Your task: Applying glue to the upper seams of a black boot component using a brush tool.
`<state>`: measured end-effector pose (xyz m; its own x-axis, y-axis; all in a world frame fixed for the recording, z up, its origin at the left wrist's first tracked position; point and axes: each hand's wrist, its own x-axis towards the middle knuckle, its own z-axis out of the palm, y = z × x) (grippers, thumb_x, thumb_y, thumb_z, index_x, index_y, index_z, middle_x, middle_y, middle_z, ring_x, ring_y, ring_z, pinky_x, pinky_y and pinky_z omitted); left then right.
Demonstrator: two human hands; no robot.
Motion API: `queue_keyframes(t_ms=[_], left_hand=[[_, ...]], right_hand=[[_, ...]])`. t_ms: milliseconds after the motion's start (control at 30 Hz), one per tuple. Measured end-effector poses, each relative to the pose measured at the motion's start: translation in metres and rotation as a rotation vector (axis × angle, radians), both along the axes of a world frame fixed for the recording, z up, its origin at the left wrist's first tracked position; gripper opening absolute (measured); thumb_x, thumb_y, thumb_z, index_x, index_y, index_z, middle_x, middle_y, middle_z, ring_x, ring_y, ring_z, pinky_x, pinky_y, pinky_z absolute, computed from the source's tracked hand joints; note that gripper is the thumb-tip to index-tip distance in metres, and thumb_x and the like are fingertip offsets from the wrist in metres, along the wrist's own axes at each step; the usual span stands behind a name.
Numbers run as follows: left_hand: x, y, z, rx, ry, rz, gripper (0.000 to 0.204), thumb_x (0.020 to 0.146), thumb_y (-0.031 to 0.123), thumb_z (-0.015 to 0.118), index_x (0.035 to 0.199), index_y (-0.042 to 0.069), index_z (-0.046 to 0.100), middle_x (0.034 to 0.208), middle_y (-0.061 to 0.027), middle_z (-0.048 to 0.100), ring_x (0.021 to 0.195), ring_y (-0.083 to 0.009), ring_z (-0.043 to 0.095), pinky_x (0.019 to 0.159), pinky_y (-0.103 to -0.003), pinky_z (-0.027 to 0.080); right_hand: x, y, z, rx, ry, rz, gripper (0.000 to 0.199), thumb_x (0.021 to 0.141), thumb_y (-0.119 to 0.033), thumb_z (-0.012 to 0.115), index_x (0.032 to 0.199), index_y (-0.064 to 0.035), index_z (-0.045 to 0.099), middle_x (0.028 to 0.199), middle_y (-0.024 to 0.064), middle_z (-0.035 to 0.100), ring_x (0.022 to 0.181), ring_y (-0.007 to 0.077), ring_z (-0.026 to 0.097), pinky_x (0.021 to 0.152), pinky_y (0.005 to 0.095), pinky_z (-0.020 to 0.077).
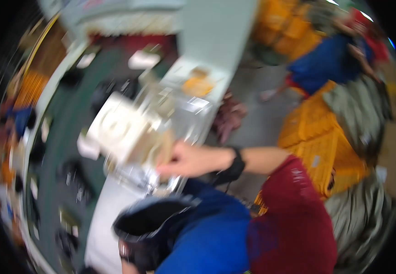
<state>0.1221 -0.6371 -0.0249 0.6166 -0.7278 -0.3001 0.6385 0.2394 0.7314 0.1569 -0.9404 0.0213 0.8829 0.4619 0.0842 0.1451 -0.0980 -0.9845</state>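
The picture is smeared by motion. My right hand (186, 160), with a black band at its wrist, reaches to a clear plastic bin (191, 112). Its thumb and fingers are closed at a blurred tan, strip-like thing I cannot make out. Close by, a white box-like block (118, 125) with a faint round mark lies at the bin's left side. Low in view, my left hand (125, 253) is partly hidden behind a black bag (154, 221), closed on its side. The bag's mouth gapes upward, with a pale rim.
A green conveyor belt (52, 137) with several dark and white packages runs along the left. On the right stand yellow crates (316, 141) and grey-green sacks (362, 109). Another person in blue and red (325, 61) bends at the far right. A yellow roll-like thing (198, 84) lies beyond the bin.
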Motion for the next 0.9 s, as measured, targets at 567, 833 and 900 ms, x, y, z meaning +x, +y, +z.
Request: queue_keyframes(t_ms=[567,833,900], left_hand=[[-0.010,0.000,0.039,-0.420,-0.270,0.560,0.092,0.069,0.050,0.067,0.133,-0.002,0.027,0.129,-0.0185,0.041,0.118,-0.0268,0.042,0.099,-0.041,0.037],[-0.098,0.100,0.035,-0.495,-0.368,1.028,0.091,0.069,0.050,0.066,0.133,-0.002,0.027,0.129,-0.0186,0.041,0.118,-0.0271,0.042,0.098,-0.041,0.037],[-0.112,0.114,0.027,-0.428,-0.348,1.123,0.086,0.071,0.051,0.060,0.133,0.001,0.028,0.126,-0.0163,0.044,0.114,-0.0271,0.044,0.098,-0.042,0.038]], right_hand=[[0.017,0.003,-0.058,-0.500,-0.364,-0.279,0.032,0.080,-0.028,0.058,0.067,0.0007,0.057,0.060,0.0187,0.056,0.059,0.0367,0.056,0.056,0.0411,0.0449],[0.025,0.008,-0.059,-0.650,-0.381,-0.152,0.021,0.077,-0.025,0.061,0.080,-0.0042,0.064,0.072,0.0172,0.062,0.069,0.0314,0.062,0.061,0.0403,0.0468],[0.019,0.008,-0.045,-0.601,-0.332,-0.159,0.021,0.076,-0.024,0.062,0.085,-0.0045,0.065,0.068,0.0162,0.060,0.065,0.0316,0.061,0.058,0.0379,0.0468]])
